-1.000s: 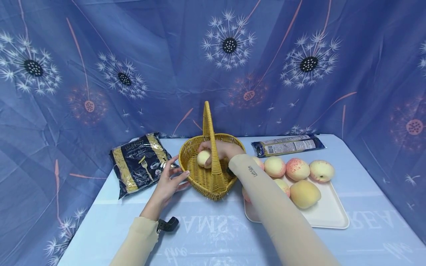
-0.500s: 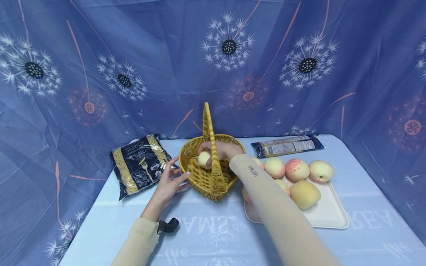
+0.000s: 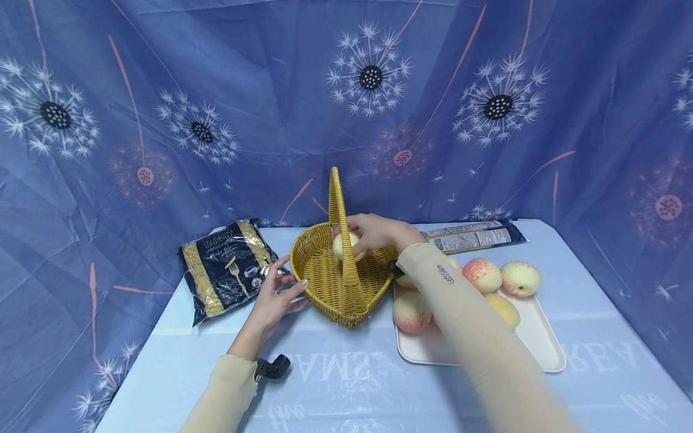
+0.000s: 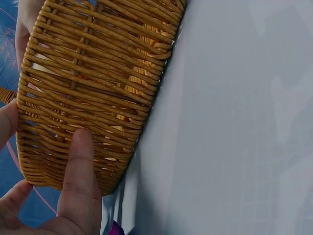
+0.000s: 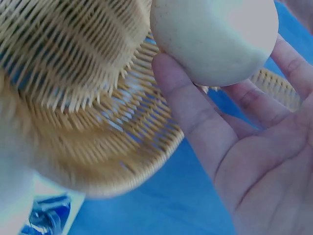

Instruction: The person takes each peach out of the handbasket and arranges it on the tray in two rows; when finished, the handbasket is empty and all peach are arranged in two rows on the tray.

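A heart-shaped wicker basket [image 3: 322,288] with a tall arched handle stands mid-table. My right hand [image 3: 376,231] reaches over its right side and grips a pale peach [image 5: 215,41], raised inside the basket behind the handle. In the right wrist view the fingers curve around the fruit, with woven wicker behind it. At the basket's left side, my left hand [image 3: 275,297] rests its fingers against the rim and outer wall. One extended finger [image 4: 78,171] lies flat along the weave in the left wrist view.
Right of the basket, a white tray [image 3: 541,340] bears several peaches [image 3: 482,275] and a yellow fruit [image 3: 505,310], partly hidden by my right sleeve. A pasta bag [image 3: 230,267] lies left, and long narrow packets [image 3: 476,239] lie at the back right.
My right hand has lifted the peach from the basket's floor and shifted it right, towards the handle. The left hand keeps its place on the basket.
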A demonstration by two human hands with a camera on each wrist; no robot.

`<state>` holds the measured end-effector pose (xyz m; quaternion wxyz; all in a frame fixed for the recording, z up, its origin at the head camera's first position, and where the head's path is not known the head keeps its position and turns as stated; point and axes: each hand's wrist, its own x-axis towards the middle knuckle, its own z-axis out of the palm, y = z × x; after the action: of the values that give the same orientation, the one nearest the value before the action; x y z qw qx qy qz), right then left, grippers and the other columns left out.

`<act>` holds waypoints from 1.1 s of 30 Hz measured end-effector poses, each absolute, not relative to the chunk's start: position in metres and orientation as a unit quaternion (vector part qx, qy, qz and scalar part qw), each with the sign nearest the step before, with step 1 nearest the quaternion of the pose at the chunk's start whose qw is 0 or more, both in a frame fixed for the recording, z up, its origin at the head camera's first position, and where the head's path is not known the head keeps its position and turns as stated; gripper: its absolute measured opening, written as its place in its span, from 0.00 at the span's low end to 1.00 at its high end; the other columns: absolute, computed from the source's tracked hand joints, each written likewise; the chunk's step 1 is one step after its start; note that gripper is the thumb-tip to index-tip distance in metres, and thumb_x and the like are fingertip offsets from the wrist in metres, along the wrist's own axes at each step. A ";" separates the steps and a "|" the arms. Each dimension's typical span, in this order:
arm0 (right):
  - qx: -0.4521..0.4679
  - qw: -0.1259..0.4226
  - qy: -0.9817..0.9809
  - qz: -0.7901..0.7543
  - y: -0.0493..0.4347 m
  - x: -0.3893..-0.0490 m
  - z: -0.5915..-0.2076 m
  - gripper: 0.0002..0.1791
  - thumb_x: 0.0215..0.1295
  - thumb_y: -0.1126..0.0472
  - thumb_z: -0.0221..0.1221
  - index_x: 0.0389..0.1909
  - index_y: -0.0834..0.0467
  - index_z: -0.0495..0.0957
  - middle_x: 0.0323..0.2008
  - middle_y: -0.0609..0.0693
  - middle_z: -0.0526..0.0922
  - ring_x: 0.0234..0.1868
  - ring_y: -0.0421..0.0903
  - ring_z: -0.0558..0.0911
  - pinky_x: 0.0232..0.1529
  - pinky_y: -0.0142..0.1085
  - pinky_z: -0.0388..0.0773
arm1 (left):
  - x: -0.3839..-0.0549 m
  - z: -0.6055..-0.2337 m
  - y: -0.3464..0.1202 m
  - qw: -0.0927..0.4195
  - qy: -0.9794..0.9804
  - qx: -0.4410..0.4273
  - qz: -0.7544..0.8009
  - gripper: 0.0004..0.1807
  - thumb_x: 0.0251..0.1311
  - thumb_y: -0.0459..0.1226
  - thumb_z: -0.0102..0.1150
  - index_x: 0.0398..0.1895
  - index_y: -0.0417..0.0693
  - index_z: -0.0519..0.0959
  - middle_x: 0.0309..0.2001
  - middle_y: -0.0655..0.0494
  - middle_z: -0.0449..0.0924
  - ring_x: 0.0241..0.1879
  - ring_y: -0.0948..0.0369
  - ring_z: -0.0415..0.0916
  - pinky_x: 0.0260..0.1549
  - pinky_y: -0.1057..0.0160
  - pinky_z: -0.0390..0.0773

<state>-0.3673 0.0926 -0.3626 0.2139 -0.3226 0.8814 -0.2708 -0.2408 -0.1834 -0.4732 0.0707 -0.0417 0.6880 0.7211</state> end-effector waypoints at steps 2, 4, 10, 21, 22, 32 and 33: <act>-0.324 0.203 0.884 -0.270 0.100 -0.366 -0.358 0.33 0.67 0.55 0.74 0.71 0.51 0.75 0.62 0.56 0.82 0.55 0.50 0.82 0.55 0.41 0.84 | -0.242 -0.474 -0.184 0.070 0.687 -0.043 0.722 0.45 0.74 0.30 0.63 0.86 0.68 0.55 0.61 0.43 0.68 0.45 0.60 0.88 0.58 0.48 0.92; -0.328 0.186 0.886 -0.269 0.108 -0.364 -0.352 0.33 0.65 0.55 0.75 0.70 0.50 0.76 0.60 0.56 0.83 0.52 0.51 0.83 0.51 0.40 0.85 | -0.242 -0.474 -0.184 0.071 0.686 -0.045 0.723 0.45 0.75 0.30 0.63 0.85 0.69 0.55 0.61 0.43 0.68 0.45 0.60 0.87 0.58 0.47 0.91; -0.329 0.160 0.886 -0.284 0.133 -0.351 -0.337 0.34 0.65 0.53 0.76 0.71 0.46 0.77 0.66 0.54 0.80 0.60 0.55 0.82 0.54 0.47 0.87 | -0.244 -0.474 -0.183 0.073 0.687 -0.044 0.722 0.45 0.74 0.30 0.63 0.85 0.69 0.55 0.63 0.41 0.67 0.47 0.59 0.87 0.59 0.47 0.91; -0.306 0.120 0.891 -0.314 0.186 -0.318 -0.320 0.35 0.64 0.54 0.77 0.71 0.42 0.77 0.68 0.48 0.80 0.60 0.53 0.83 0.58 0.50 0.87 | -0.243 -0.474 -0.183 0.077 0.686 -0.043 0.722 0.45 0.75 0.29 0.62 0.86 0.69 0.55 0.63 0.41 0.67 0.49 0.57 0.87 0.60 0.46 0.90; -0.304 0.118 0.891 -0.316 0.191 -0.315 -0.319 0.35 0.64 0.54 0.77 0.71 0.42 0.77 0.69 0.48 0.80 0.61 0.52 0.83 0.60 0.50 0.88 | -0.243 -0.474 -0.183 0.077 0.686 -0.043 0.722 0.45 0.75 0.29 0.62 0.86 0.69 0.55 0.63 0.42 0.67 0.49 0.56 0.87 0.60 0.47 0.90; -0.279 0.091 0.891 -0.346 0.243 -0.281 -0.320 0.34 0.64 0.55 0.78 0.69 0.43 0.78 0.67 0.49 0.82 0.60 0.53 0.86 0.61 0.51 0.90 | -0.242 -0.472 -0.183 0.075 0.685 -0.044 0.723 0.45 0.75 0.29 0.62 0.86 0.68 0.54 0.62 0.42 0.66 0.51 0.54 0.86 0.59 0.49 0.91; -0.273 0.087 0.893 -0.347 0.248 -0.277 -0.321 0.33 0.64 0.55 0.77 0.69 0.42 0.78 0.66 0.48 0.82 0.60 0.53 0.86 0.61 0.51 0.90 | -0.241 -0.472 -0.183 0.075 0.685 -0.043 0.723 0.45 0.75 0.29 0.62 0.86 0.67 0.54 0.62 0.42 0.66 0.51 0.55 0.86 0.60 0.49 0.91</act>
<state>-0.2766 0.2485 -0.3206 0.0874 -0.2733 0.8929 -0.3471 -0.2411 -0.1828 -0.4717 0.0747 -0.0432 0.6854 0.7231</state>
